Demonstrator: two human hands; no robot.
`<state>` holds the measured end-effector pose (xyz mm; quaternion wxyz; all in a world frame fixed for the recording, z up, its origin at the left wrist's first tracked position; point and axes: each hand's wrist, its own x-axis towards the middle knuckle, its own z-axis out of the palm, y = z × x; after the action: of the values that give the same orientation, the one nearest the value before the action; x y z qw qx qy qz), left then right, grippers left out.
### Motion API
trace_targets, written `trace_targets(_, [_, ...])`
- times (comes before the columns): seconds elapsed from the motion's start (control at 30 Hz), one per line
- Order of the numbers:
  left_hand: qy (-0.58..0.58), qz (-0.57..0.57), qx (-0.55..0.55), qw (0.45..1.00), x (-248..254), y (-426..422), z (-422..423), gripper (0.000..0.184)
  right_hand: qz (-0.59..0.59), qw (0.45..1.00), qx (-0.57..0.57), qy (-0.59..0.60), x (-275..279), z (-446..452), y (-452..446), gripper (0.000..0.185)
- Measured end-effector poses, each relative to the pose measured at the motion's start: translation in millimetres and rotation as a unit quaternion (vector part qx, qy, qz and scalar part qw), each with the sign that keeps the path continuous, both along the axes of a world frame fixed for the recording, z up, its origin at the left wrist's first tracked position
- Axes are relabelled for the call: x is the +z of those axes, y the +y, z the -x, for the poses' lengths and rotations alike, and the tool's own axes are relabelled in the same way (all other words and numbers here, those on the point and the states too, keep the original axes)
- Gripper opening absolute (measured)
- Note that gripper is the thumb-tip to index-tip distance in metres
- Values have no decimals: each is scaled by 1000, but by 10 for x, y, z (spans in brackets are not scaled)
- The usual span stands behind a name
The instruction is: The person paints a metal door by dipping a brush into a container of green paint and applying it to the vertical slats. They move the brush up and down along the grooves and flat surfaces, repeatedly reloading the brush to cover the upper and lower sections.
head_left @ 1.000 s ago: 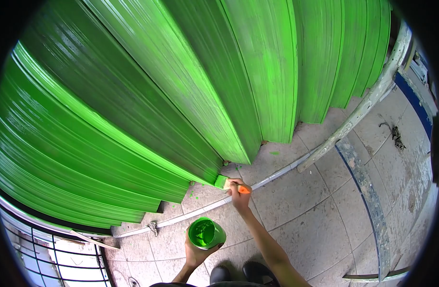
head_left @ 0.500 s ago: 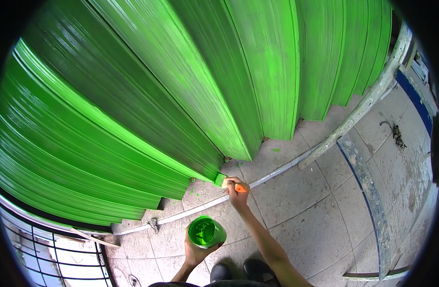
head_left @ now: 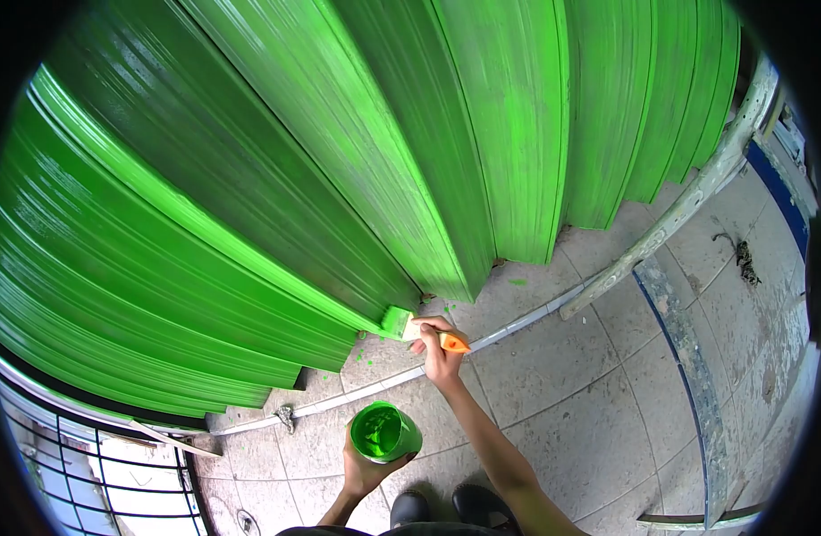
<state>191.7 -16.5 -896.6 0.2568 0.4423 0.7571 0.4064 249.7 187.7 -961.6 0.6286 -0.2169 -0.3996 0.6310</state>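
Right at the bottom end of a pleated green panel (head_left: 276, 259), the flat paintbrush (head_left: 412, 327) has its green-coated bristles against one ridge's edge. The right hand (head_left: 438, 349) has its fingers pinched round the brush near its orange handle. Lower down, the left hand (head_left: 366, 468) cups an open can of green paint (head_left: 385, 432), fingers curled about its side, partly hidden. Green spots (head_left: 364, 358) dot the floor tiles (head_left: 553, 402) beside the panel.
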Motion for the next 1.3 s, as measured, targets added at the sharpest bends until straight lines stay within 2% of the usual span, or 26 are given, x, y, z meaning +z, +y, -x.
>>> trace_targets(0.07, [-3,-5,3,1000,17,23,-5,79,-13,994,6,108,210,-54,16,22])
trace_targets(0.17, [-9,-9,2,1000,25,23,4,79,17,990,-8,137,124,-28,56,20])
trace_targets(0.3, [-3,-15,-1,1000,48,41,3,79,120,990,-10,72,-647,29,5,18])
trace_targets(0.37, [1,-15,-2,1000,61,32,-5,79,136,990,-14,43,-923,-60,-44,16])
trace_targets(0.47, [-4,-15,-4,1000,38,30,-14,80,110,994,-16,2,-910,-45,-20,15])
trace_targets(0.53, [-17,-11,-7,1000,-13,23,-6,80,64,997,-32,-32,-587,41,-6,16])
trace_targets(0.63, [-12,-3,-5,1000,-33,27,-16,80,11,999,13,-52,99,31,53,19])
trace_targets(0.73, [-9,-4,-3,1000,-22,40,-23,80,-29,997,-1,73,514,-21,57,22])
trace_targets(0.83, [11,5,-7,1000,10,36,-7,81,-1,995,-14,103,343,67,67,23])
trace_targets(0.87, [10,4,-9,1000,20,41,-11,81,42,991,-3,130,164,87,62,19])
trace_targets(0.97, [11,1,-9,1000,31,37,-10,82,97,993,-28,56,-464,32,-9,15])
trace_targets(1.07, [6,1,-10,1000,-36,1,3,83,123,992,-28,9,-821,-80,-19,12])
trace_targets(1.17, [-10,4,-16,1000,-56,5,-24,84,95,995,-32,15,-483,31,43,12])
trace_targets(1.2, [-16,4,-18,1000,-34,25,-43,85,98,995,-3,4,-204,53,80,12])
trace_targets(1.3, [-16,10,-24,1000,18,50,-50,85,6,999,28,23,448,38,172,14])
